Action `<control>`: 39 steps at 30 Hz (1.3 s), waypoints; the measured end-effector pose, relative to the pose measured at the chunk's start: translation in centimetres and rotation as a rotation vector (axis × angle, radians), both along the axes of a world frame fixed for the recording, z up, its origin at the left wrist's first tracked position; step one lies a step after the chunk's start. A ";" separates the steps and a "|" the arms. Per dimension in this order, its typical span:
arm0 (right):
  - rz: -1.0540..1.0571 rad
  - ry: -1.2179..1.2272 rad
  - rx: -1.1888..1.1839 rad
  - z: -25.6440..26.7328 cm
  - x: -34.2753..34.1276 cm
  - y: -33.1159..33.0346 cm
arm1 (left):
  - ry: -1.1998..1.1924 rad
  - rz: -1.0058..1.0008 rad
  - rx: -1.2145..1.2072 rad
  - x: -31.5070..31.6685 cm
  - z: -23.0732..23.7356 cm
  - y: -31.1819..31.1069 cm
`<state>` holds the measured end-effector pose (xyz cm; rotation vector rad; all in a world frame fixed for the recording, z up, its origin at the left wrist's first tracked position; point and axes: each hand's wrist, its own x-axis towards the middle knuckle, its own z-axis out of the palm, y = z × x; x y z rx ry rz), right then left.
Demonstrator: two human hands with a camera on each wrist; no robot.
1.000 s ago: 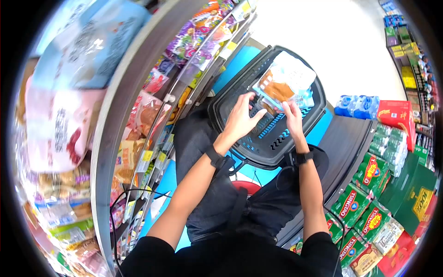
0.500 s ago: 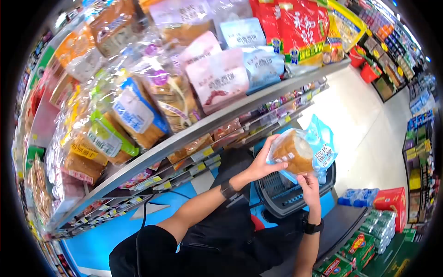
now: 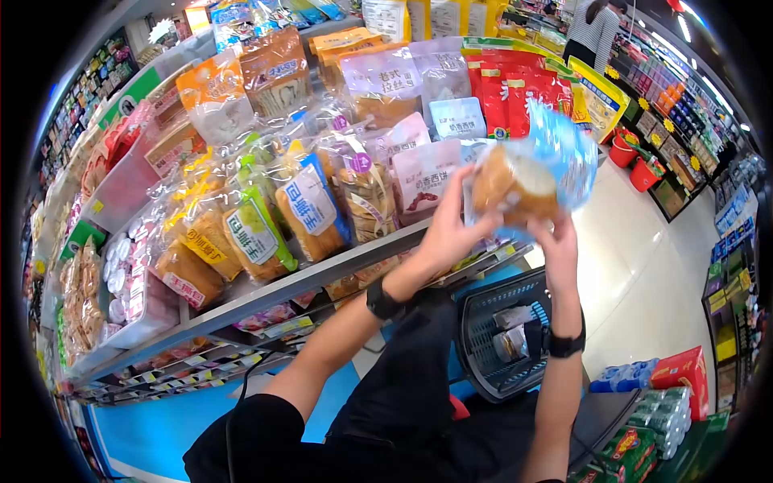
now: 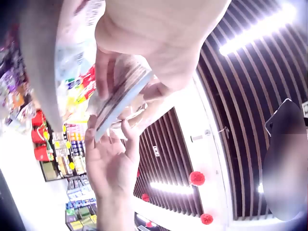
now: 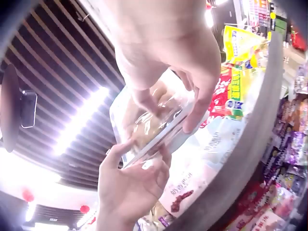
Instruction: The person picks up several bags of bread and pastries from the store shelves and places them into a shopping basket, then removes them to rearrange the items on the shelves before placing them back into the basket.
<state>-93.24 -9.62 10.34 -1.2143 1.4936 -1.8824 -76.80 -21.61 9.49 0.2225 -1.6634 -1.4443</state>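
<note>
Blue-and-clear plastic: bread bag (image 3: 515, 189) held up by the shelf's (image 3: 241, 308) front edge, toward its right end. Left hand (image 3: 452, 225) and right hand (image 3: 561, 249) pinch its sides. Probably light, squashable, slick; best held by the rims. Pink pack (image 3: 425, 185) just behind left hand; basket (image 3: 477, 358) below, partly hidden by right wrist.

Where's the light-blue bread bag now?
Head view, right of centre: the light-blue bread bag is held between the left hand and right hand, higher in frame than the dark basket.
</note>
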 end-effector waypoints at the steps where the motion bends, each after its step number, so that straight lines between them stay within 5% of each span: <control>1: -0.031 0.041 -0.042 1.4 -0.1 -1.6 | -0.072 0.105 -0.096 -0.2 1.1 -1.7; 6: -0.388 0.511 -0.236 6.6 -0.1 -11.4 | -0.337 0.707 -0.568 -1.3 7.7 -8.4; 11: -0.557 0.752 0.228 6.4 -1.4 -21.3 | -0.437 0.694 -0.243 -4.7 5.5 -14.5; 12: -0.671 0.858 0.361 6.3 -0.4 -20.8 | -0.375 0.765 -0.376 -4.8 4.6 -14.3; 15: -0.758 0.988 0.233 5.4 -0.1 -21.0 | -0.417 0.727 -0.403 -4.4 4.4 -14.4; 20: -0.648 0.823 0.200 3.2 -1.7 -20.6 | -0.441 0.652 -0.335 -3.1 6.3 -14.8; 22: -0.518 0.566 0.218 2.9 -3.0 -20.6 | -0.393 0.751 -0.457 -3.4 7.9 -15.2; 26: -0.468 0.493 0.189 2.6 -4.3 -19.2 | -0.281 1.048 -0.797 -4.7 11.6 -18.8; 29: -0.512 0.443 0.041 4.7 -3.6 -17.8 | -0.392 0.985 -0.717 -5.3 13.9 -21.8; 32: -0.592 0.486 -0.127 6.8 -3.8 -15.7 | -0.736 0.624 -0.268 -5.4 16.0 -24.1; 35: -0.646 0.396 -0.093 8.9 -4.1 -13.0 | -0.841 0.807 -0.592 -6.3 14.4 -27.5; 36: -0.662 0.389 -0.072 9.3 -4.4 -12.2 | -0.772 0.995 -0.678 -6.7 14.0 -26.9; 39: -0.632 0.286 -0.035 10.4 -4.5 -9.7 | -0.568 1.037 -0.871 -7.1 14.7 -25.5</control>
